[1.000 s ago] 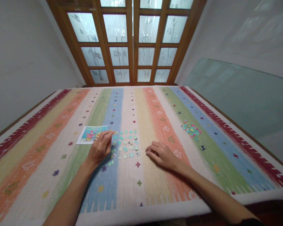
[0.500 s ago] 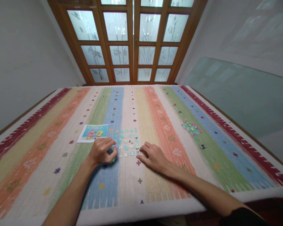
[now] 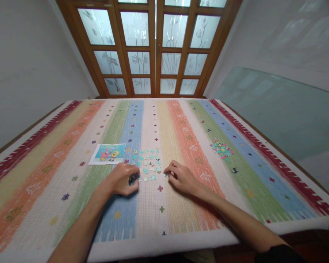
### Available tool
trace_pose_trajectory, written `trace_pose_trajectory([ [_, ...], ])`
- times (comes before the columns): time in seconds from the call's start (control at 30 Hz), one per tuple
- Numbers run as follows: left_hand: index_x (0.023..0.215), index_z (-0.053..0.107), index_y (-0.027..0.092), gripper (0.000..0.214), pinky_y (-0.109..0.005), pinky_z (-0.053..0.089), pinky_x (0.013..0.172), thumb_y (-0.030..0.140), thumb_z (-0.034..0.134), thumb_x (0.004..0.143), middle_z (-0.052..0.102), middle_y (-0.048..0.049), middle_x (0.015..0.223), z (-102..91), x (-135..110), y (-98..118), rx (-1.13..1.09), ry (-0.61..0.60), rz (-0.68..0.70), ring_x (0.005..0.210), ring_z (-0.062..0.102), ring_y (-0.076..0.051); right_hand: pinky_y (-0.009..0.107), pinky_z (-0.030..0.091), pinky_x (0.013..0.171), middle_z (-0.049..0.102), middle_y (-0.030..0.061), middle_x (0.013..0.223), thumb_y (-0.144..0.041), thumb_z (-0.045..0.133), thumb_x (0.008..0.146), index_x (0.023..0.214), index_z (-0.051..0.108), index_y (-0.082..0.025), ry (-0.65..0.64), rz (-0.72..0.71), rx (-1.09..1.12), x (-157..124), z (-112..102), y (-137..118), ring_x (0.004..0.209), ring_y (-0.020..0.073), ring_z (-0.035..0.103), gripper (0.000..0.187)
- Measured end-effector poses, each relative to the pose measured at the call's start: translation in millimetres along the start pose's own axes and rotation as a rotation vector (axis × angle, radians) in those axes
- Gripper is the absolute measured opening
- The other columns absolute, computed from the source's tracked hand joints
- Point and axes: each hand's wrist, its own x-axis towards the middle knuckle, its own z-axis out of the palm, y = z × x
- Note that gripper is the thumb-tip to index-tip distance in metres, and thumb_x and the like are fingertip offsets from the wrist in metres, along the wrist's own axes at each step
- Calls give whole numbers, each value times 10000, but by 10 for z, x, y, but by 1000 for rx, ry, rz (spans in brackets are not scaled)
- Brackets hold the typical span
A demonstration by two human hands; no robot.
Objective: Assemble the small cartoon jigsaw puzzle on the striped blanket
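My left hand [image 3: 124, 179] is curled beside the left edge of a loose grid of jigsaw pieces [image 3: 146, 170]. Dark, coloured bits show in the hollow of its fingers, too shaded to name. To the right of the grid, my right hand [image 3: 181, 176] pinches a small pale jigsaw piece [image 3: 166, 175] at the cloth. The pieces between my hands are mostly turquoise and lie apart in rows. A picture card [image 3: 109, 153] with cartoon figures on a turquoise ground lies beyond my left hand.
A heap of mixed jigsaw pieces [image 3: 222, 149] lies to the right, beyond my right hand. Striped cloth [image 3: 197, 215] covers the table. A wooden door with frosted panes [image 3: 142, 64] stands past the far edge, and a glass panel [image 3: 276, 109] leans at the right wall.
My right hand has slid slightly right, drawing a jigsaw piece away from the grid's lower right corner. My left hand has shifted slightly right, its fingers more curled, uncovering more of the card.
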Motion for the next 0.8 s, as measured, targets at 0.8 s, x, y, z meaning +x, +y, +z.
trace_pose_trajectory([
  [0.8, 687, 723, 183, 228, -257, 374, 533, 164, 527, 803, 659, -11, 565, -15, 76, 25, -17, -51, -27, 485, 554, -137, 309, 426, 742, 652, 65, 941, -212, 668, 846, 901, 691, -183, -2, 30, -66, -71, -134, 138, 789, 174, 573, 66],
])
